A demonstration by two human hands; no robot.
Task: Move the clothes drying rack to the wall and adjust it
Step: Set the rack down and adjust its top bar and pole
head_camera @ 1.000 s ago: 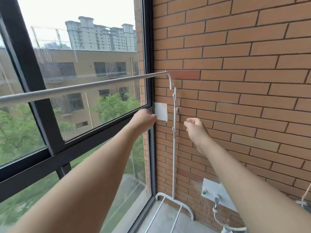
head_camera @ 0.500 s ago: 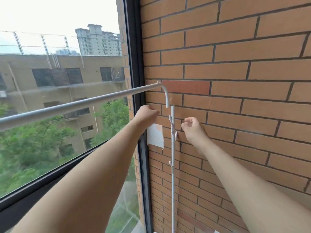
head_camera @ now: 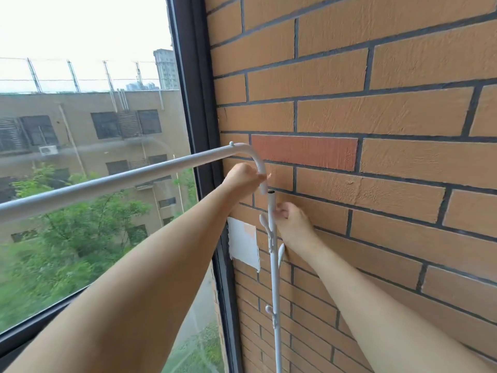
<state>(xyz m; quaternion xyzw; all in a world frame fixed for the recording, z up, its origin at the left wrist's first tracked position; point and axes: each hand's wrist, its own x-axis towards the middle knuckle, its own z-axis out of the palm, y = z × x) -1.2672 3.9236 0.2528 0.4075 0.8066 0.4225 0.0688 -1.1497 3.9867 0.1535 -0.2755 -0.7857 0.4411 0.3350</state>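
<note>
The white metal drying rack stands against the brick wall [head_camera: 376,117]. Its horizontal top bar [head_camera: 121,181] runs from the left edge to a curved elbow [head_camera: 256,160] at the wall. My left hand [head_camera: 242,177] grips the lower end of that elbow. The elbow's end sits lifted just above the open top of the vertical pole [head_camera: 274,265], with a small gap between them. My right hand [head_camera: 291,220] holds the pole just below its top. Small white hooks [head_camera: 265,224] stick out from the pole.
A dark window frame [head_camera: 199,157] runs up the corner left of the rack, with glass and buildings beyond. A white torn patch [head_camera: 243,246] is stuck on the wall beside the pole. The rack's base is out of view.
Both hands rose from mid-pole to the joint at the top. The elbow now sits separated from the pole's top. The view moved closer and upward.
</note>
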